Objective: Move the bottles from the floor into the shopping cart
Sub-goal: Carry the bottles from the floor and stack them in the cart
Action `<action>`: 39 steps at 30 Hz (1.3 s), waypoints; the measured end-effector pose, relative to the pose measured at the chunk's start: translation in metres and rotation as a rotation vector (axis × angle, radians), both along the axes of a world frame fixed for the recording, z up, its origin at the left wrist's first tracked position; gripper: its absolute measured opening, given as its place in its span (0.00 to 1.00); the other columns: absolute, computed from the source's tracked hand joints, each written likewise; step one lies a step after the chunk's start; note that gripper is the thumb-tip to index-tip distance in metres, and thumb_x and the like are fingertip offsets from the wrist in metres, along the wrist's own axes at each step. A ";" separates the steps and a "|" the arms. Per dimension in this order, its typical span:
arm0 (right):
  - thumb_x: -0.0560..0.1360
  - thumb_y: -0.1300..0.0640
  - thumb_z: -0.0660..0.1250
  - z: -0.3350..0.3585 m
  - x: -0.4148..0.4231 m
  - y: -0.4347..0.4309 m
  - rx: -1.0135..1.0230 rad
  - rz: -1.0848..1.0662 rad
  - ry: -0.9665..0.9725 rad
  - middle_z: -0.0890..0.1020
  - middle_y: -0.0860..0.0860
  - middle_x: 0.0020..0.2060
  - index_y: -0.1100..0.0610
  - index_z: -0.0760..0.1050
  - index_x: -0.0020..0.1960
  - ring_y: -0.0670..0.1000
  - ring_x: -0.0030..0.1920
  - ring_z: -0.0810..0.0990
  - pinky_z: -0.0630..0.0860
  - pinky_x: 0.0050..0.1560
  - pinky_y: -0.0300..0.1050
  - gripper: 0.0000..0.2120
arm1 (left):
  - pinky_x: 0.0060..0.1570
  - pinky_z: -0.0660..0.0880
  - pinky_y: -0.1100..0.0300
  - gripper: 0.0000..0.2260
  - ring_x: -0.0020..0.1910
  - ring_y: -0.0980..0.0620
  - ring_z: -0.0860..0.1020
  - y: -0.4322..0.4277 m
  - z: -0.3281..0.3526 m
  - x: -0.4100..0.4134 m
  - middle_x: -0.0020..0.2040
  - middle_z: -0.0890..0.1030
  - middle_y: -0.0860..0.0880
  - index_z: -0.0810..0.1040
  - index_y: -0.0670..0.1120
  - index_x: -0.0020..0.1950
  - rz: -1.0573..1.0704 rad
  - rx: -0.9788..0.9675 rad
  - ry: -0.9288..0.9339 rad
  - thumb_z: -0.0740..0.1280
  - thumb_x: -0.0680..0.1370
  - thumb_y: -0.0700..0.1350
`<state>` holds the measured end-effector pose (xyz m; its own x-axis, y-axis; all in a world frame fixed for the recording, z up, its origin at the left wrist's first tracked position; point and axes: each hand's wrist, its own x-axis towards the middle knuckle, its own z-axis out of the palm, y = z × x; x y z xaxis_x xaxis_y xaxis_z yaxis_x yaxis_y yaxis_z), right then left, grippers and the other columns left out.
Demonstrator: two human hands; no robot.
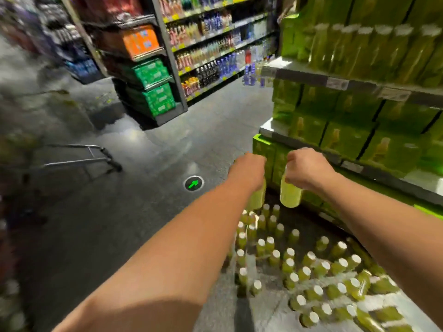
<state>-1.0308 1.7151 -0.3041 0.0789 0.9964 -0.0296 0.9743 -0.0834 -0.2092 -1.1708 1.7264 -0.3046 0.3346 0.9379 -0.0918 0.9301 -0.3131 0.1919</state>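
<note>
Shopping cart blurred, cut off left; shelf labels unreadable

I saw a supermarket aisle with a grey polished floor that caught pale glare from the lights overhead. A round floor marker showed a green arrow. On the right stood shelving packed with green cartons — across the aisle, a dark rack held orange packs, green packs and rows of drinks, all blurred.
</note>
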 end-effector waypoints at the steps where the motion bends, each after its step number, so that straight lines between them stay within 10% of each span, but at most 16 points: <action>1: 0.71 0.57 0.63 0.006 -0.025 0.006 0.020 0.033 -0.003 0.78 0.58 0.54 0.57 0.78 0.55 0.61 0.53 0.78 0.77 0.51 0.49 0.13 | 0.56 0.74 0.49 0.16 0.60 0.39 0.76 0.002 0.005 -0.026 0.59 0.76 0.40 0.76 0.46 0.62 0.031 0.001 0.014 0.66 0.74 0.38; 39: 0.69 0.58 0.66 0.073 -0.698 0.295 0.115 0.967 0.132 0.80 0.56 0.46 0.56 0.77 0.49 0.59 0.48 0.79 0.72 0.41 0.42 0.09 | 0.51 0.74 0.55 0.15 0.58 0.43 0.77 0.172 0.092 -0.640 0.59 0.78 0.42 0.77 0.43 0.62 0.973 0.058 -0.057 0.63 0.76 0.36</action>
<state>-1.7285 2.0099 -0.2307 -0.7693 0.6272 0.1216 0.5802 0.7655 -0.2783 -1.8103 1.8989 -0.2123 -0.5855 0.8095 -0.0442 0.7772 0.5759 0.2535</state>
